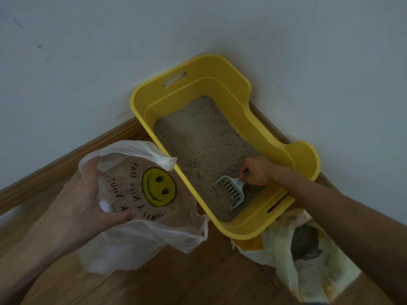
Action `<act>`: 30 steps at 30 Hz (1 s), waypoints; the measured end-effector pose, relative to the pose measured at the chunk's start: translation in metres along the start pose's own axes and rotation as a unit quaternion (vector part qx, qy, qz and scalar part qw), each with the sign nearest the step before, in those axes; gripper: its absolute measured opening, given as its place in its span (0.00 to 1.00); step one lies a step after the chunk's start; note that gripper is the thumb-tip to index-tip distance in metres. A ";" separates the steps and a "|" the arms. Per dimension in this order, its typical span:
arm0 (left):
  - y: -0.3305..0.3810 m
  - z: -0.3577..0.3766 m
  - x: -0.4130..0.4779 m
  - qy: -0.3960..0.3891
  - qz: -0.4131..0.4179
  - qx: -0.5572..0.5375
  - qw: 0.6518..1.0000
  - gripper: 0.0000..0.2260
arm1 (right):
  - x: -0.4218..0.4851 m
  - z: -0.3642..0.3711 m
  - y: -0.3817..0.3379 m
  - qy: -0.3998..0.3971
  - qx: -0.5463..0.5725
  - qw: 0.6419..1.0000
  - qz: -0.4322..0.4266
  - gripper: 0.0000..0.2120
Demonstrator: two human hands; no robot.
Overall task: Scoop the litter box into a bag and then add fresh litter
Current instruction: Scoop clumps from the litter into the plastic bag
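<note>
A yellow litter box stands on the floor against the wall, holding a bed of grey-beige litter. My right hand is inside the box near its right end and grips the handle of a pale slotted scoop, whose blade lies on the litter. Left of the box, my left hand holds a thin white plastic bag with a yellow smiley face by its rim, thumb over the edge, keeping the mouth open toward the box.
A yellowish litter sack with an open top showing dark grains lies on the wooden floor just below the box's near right corner. A wooden baseboard runs along the pale wall.
</note>
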State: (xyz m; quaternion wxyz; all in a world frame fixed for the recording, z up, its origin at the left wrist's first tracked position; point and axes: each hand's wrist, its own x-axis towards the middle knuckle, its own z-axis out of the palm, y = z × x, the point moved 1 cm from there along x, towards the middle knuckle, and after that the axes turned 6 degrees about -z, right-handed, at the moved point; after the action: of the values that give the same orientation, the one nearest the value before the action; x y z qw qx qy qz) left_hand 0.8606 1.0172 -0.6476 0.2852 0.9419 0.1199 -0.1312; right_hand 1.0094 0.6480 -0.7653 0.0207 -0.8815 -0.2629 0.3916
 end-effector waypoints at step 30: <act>0.003 -0.003 0.000 0.011 0.003 0.005 1.000 0.52 | -0.016 -0.008 0.010 0.024 0.197 0.980 0.002 0.11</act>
State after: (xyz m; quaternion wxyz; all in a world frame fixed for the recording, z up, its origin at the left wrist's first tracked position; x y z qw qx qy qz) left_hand 0.8620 1.0159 -0.6438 0.2791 0.9452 0.1196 -0.1202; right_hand 1.0110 0.6331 -0.7512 0.1998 -0.8695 -0.1782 0.4150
